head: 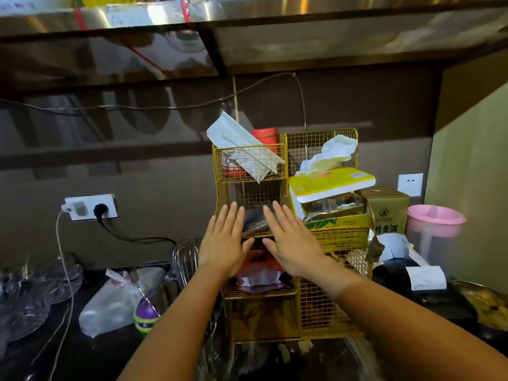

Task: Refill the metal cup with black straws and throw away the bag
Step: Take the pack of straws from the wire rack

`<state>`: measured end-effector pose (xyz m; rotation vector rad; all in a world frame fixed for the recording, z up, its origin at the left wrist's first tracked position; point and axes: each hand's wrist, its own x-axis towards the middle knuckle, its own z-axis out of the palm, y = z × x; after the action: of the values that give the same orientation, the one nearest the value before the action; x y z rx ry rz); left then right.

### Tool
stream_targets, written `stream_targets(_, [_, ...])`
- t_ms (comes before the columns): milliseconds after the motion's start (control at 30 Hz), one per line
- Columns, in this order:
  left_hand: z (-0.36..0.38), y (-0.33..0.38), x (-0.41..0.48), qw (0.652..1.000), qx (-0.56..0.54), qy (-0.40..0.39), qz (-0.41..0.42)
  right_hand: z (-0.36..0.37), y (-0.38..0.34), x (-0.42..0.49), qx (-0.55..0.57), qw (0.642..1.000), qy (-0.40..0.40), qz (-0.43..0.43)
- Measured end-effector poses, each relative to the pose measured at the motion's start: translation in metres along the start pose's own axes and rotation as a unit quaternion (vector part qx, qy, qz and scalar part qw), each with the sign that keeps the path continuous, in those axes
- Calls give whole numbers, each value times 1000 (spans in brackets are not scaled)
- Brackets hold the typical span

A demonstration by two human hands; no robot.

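Both my hands are raised flat in front of a gold wire rack (291, 312) on the dark counter. My left hand (224, 240) and my right hand (291, 240) hold nothing, fingers stretched out and slightly apart. Between them, in the rack's middle compartment, lies a dark glossy bag (254, 222); whether it holds black straws I cannot tell. No metal cup shows in this view.
The rack holds a white packet (242, 144), a red tin (265, 136), a yellow tissue pack (332, 182) and other clutter. A whisk (185, 257), plastic bags (115, 301), a wall socket with cables (90, 206), a pink-lidded jug (434, 229) and glass dishes (30, 301) surround it. A steel shelf hangs overhead.
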<state>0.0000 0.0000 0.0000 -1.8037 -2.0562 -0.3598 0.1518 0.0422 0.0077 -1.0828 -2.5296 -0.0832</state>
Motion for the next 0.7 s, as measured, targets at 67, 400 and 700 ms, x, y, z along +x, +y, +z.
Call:
stream_targets(67, [7, 0, 9, 1000, 8, -20, 2, 7, 6, 13, -5, 1000, -14, -2])
stream_targets(400, [34, 0, 38, 999, -13, -43, 0, 22, 15, 51, -58, 997, -54, -3])
stream_targets(700, [19, 10, 37, 999, 5, -48, 3, 25, 8, 59, -103, 994, 21, -3])
